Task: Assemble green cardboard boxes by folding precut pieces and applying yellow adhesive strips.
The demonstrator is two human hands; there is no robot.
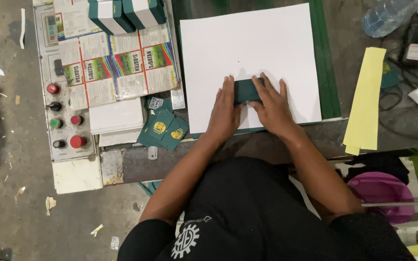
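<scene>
My left hand (pixel 225 113) and my right hand (pixel 272 107) rest side by side on a large white sheet (pixel 250 48). Between them lies a small dark green flat piece (pixel 246 90), like a folded carton. Fingers of both hands press on its edges, the left hand at its left side, the right hand over its right and near side. The white sheet lies on a green-edged work surface (pixel 326 63).
Left of the sheet lie printed flat cartons (pixel 122 67), a white stack (pixel 114 116), small green cards (pixel 163 128) and green boxes (pixel 126 12). A control panel with red and green buttons (pixel 64 116) stands further left. Yellow paper strips (pixel 366 101) and a plastic bottle (pixel 388 17) lie at the right.
</scene>
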